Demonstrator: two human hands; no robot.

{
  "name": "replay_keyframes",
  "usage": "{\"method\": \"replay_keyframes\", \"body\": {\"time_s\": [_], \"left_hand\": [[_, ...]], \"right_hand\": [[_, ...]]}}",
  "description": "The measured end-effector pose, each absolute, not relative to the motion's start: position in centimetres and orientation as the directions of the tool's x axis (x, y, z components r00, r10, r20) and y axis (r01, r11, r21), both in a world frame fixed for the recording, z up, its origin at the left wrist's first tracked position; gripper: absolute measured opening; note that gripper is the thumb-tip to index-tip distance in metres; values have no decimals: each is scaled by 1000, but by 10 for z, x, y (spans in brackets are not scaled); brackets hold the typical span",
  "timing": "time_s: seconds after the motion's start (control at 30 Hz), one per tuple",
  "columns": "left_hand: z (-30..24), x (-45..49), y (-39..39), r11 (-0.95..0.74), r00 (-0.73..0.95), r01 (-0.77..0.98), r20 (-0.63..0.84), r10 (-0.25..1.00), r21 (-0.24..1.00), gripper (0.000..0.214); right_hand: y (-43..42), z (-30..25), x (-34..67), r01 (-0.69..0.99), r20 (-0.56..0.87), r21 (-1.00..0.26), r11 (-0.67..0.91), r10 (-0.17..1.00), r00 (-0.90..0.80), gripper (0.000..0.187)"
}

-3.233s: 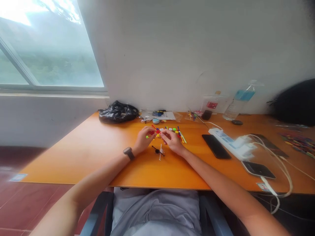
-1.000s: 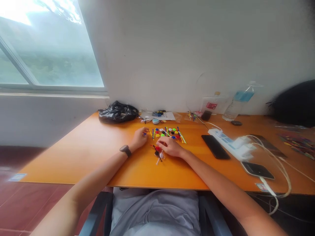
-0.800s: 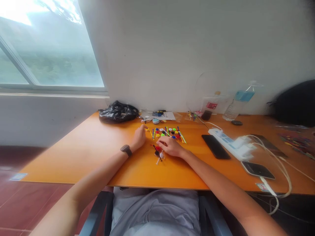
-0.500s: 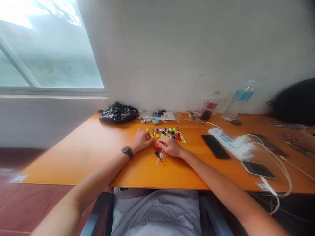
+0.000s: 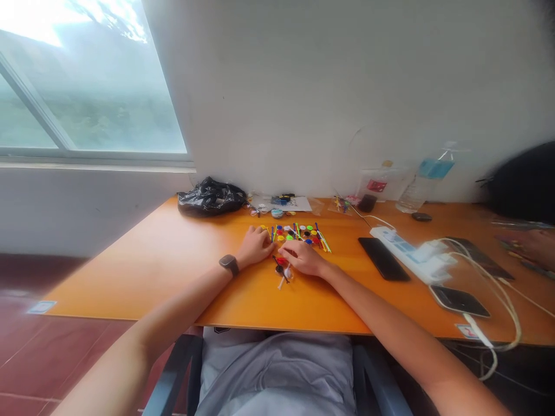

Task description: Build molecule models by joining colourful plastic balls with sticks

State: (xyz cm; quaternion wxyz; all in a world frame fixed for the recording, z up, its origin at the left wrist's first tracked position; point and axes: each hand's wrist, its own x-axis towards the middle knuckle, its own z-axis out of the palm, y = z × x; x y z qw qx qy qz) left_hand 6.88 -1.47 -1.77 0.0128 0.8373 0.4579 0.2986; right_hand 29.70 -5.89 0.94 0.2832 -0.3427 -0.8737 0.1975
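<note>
My left hand (image 5: 255,247), with a dark watch (image 5: 228,263) on its wrist, rests at the left end of a group of small coloured plastic pieces. Its fingers are curled together; whatever they hold is hidden. Facing it, my right hand (image 5: 302,257) has thumb and fingers pinched, and anything between them is too small to make out. Just below my right fingers lie a red disc (image 5: 281,262), a black disc (image 5: 278,270), a black stick (image 5: 285,277) and a white stick (image 5: 281,283). Beyond my hands are several coloured discs (image 5: 289,237) and sticks (image 5: 323,240).
Along the wall are a black plastic bag (image 5: 212,197), a round tin (image 5: 277,214) and clear bottles (image 5: 410,193). On the right lie a dark phone (image 5: 383,258), a white power strip (image 5: 403,248) with cables, and another phone (image 5: 459,301). Another person's hand (image 5: 537,245) shows at far right.
The whole view has shifted slightly right. My hands keep almost the same place and pose over the pieces. The other person's hand at far right has moved a little.
</note>
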Motion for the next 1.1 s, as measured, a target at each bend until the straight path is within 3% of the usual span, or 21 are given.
{"method": "replay_keyframes", "body": {"time_s": [0.2,0.37,0.5,0.7,0.83,1.1], "left_hand": [[-17,70,-14,-594,428,766,494,757,246,23],[-11,69,-17,-527,290,789,564,773,316,21],[0,71,-26,-598,254,699,645,721,393,22],[3,81,-42,-742,427,539,629,649,400,20],[3,82,-47,-752,485,492,579,655,438,21],[-1,78,-40,-700,394,419,579,714,579,31]], "right_hand": [[-60,11,297,502,350,-540,676,723,-596,39],[-60,13,297,487,388,-543,684,719,-577,38],[-61,15,293,408,454,-640,651,749,-484,29],[-62,22,289,209,400,-834,510,821,-408,32],[-59,22,290,109,393,-882,458,844,-365,30],[-45,10,292,8,335,-941,337,937,-104,41]]}}
